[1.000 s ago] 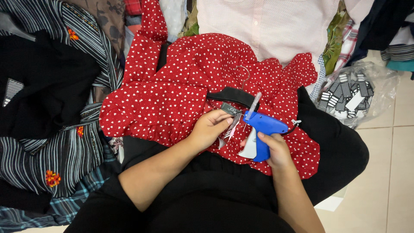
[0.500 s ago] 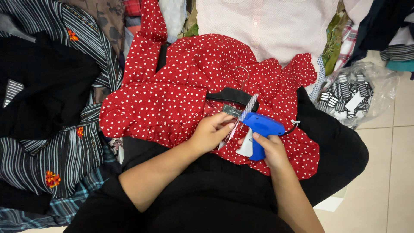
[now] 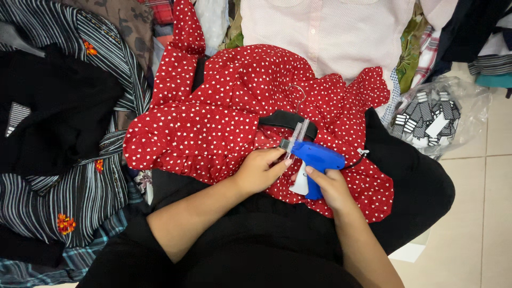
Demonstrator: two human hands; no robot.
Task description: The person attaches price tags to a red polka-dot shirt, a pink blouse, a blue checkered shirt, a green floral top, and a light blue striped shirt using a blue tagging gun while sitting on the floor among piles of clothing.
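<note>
A red garment with small white dots (image 3: pixel 224 122) lies across my lap on a black hanger (image 3: pixel 285 120) with a thin metal hook. My right hand (image 3: pixel 330 186) grips a blue tagging gun (image 3: pixel 318 157) whose tip points left onto the fabric, a strip of clear plastic fasteners standing up from it. My left hand (image 3: pixel 261 169) pinches the red cloth just at the gun's tip. A white tag (image 3: pixel 300 184) hangs under the gun between both hands.
Heaped clothes surround me: a black and striped pile (image 3: pixel 58 122) at left, a pale pink shirt (image 3: pixel 330 32) behind. A clear plastic bag of black and white tags (image 3: pixel 432 114) sits at right on the tiled floor (image 3: pixel 480 213).
Both hands and the tagging gun shifted slightly up and left on the garment; the gun's tip now sits closer to the hanger.
</note>
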